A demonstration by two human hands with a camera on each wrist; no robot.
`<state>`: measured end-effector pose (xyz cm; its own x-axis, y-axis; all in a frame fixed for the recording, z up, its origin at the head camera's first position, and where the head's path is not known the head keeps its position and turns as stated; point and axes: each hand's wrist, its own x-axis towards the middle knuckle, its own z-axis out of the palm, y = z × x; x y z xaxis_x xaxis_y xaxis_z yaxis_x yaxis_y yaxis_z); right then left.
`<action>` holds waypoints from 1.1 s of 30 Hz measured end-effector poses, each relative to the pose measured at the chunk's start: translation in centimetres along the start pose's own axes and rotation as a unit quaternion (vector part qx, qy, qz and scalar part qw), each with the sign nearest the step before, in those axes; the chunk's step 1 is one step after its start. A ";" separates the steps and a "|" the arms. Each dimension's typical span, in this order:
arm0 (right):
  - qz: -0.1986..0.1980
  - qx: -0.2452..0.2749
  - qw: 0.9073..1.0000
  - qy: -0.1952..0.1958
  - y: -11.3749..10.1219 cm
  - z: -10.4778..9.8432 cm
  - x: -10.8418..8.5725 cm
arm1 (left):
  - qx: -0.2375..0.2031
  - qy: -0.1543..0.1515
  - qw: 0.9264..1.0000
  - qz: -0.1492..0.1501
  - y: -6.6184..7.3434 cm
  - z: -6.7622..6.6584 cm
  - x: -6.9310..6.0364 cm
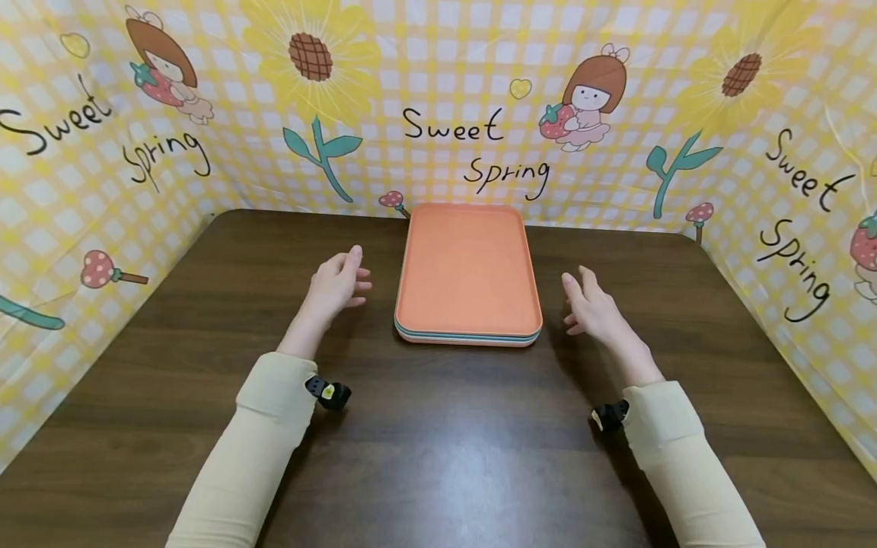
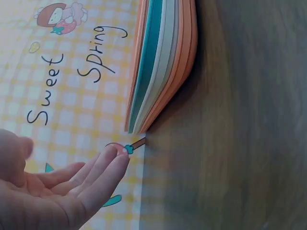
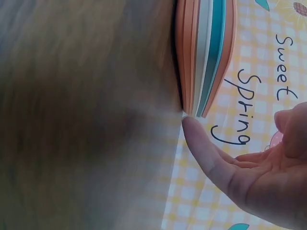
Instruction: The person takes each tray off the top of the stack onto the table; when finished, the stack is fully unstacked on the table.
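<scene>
A stack of rectangular trays (image 1: 469,270) lies on the table near its back edge, orange on top, with teal, whitish and orange rims below. The left hand (image 1: 336,285) is held left of the stack, apart from it, fingers loosely extended and holding nothing. On the other side, the right hand (image 1: 592,304) hovers with relaxed fingers, also apart from the trays. Both wrist views show the stack's layered edge (image 2: 160,62), (image 3: 204,57) beyond the fingers of the left hand (image 2: 72,191) and the right hand (image 3: 254,177).
The brown wooden table (image 1: 438,441) is bordered at the back and both sides by a yellow checked cloth (image 1: 438,99) with flowers, figures and writing. A black wrist device (image 1: 329,393) is on the left wrist, another (image 1: 610,415) on the right.
</scene>
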<state>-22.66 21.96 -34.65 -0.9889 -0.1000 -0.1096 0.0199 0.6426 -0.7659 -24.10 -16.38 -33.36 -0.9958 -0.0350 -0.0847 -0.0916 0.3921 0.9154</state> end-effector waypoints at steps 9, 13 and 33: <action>0.063 0.070 0.992 -0.086 -0.6 1.3 0.9 | -0.043 -0.008 0.997 -0.068 -0.6 2.5 0.5; 0.082 0.101 0.986 -0.107 -0.9 2.3 1.3 | -0.002 -0.015 0.998 -0.069 -1.1 4.0 0.9; 0.037 0.020 0.993 -0.111 -1.8 4.1 1.4 | 0.285 0.121 0.947 0.090 -0.2 6.5 -0.4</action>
<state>-23.50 17.52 -36.04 -0.9278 -0.2215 -0.3002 0.1014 0.6247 -0.7743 -23.66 -10.44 -36.08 -0.9728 -0.1020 0.2082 0.0270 0.8420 0.5388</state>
